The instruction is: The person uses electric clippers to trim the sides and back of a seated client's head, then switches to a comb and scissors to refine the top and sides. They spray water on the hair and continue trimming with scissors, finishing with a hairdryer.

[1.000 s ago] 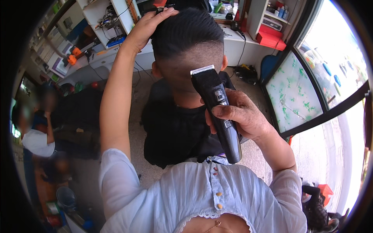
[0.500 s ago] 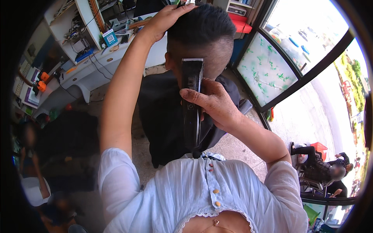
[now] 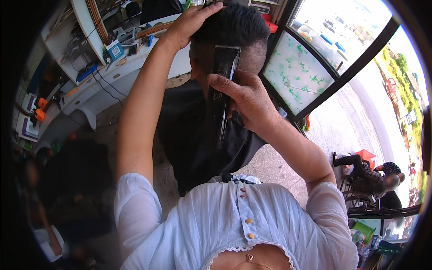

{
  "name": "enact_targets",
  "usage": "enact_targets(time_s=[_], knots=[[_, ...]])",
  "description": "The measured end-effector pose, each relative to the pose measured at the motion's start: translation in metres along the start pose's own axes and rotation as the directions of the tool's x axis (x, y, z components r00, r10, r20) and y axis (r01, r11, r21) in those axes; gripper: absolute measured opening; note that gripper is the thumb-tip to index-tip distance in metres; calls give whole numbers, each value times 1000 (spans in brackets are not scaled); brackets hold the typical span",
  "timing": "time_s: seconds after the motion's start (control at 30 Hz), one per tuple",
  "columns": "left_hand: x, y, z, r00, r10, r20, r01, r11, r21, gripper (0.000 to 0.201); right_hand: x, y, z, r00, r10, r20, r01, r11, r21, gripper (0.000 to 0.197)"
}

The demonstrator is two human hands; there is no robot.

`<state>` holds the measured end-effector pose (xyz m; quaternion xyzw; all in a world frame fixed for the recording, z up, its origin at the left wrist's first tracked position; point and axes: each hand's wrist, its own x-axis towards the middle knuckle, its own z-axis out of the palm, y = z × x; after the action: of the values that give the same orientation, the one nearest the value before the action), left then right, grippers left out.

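So the white counter [image 3: 130, 72] runs from about 10 to 11 o'clock, kinda cluttered, with a little blue card stand [image 3: 115, 51] on top and dark cables [image 3: 108, 84] trailing over the front edge. White shelf unit [image 3: 87, 31] sits just past 10, and there's some bright orange stuff [image 3: 40, 109] near 9, too small to make out. Glass door panel [image 3: 297, 76] with a green leaf pattern at 2 o'clock, bushes [image 3: 400, 67] outside between 2 and 3. Couple of people [image 3: 369, 180] sitting around 3:30, red crate-looking thing [image 3: 365, 156] beside them. Something flat and green [image 3: 363, 230] at 4.
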<state>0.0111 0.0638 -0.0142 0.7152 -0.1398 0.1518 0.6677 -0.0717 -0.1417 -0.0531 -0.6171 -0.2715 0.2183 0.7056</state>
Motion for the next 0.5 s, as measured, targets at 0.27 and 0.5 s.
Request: enact_targets(time_s=[0.27, 0.5], knots=[[-5, 1, 4, 998, -16, -68, 16, 1000, -5, 41, -6, 23, 12, 995, 99, -11, -100, 994, -47, 45], [-7, 4, 5, 1000, 12, -24, -14, 999, -52, 40, 5, 13, 22, 997, 55, -50, -58, 997, -51, 46]])
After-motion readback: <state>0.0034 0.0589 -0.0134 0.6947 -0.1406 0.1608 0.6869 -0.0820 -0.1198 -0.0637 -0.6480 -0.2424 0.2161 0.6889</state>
